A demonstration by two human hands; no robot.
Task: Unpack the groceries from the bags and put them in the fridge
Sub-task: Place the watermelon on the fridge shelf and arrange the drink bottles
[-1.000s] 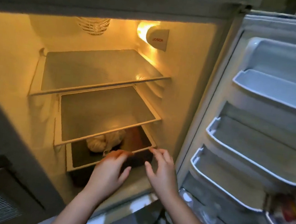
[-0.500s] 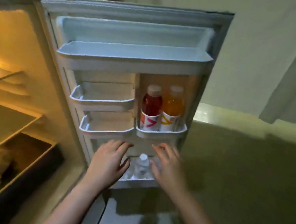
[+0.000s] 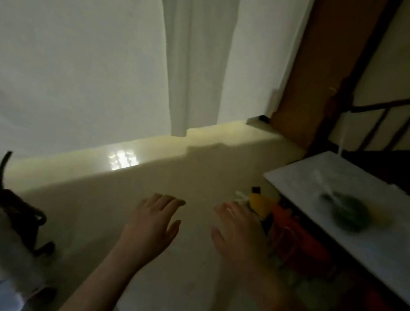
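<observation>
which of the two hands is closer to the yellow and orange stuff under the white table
The right hand: its outer edge lies right beside the yellow and orange items under the white table. The left hand hovers over bare floor, farther away.

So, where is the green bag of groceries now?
In the head view, the green bag lies on the white table at the right, beyond the open right hand.

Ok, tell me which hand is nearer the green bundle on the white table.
Right. The right hand hovers open just left of the white table holding the green bundle; the left hand is farther left, over the floor.
</observation>
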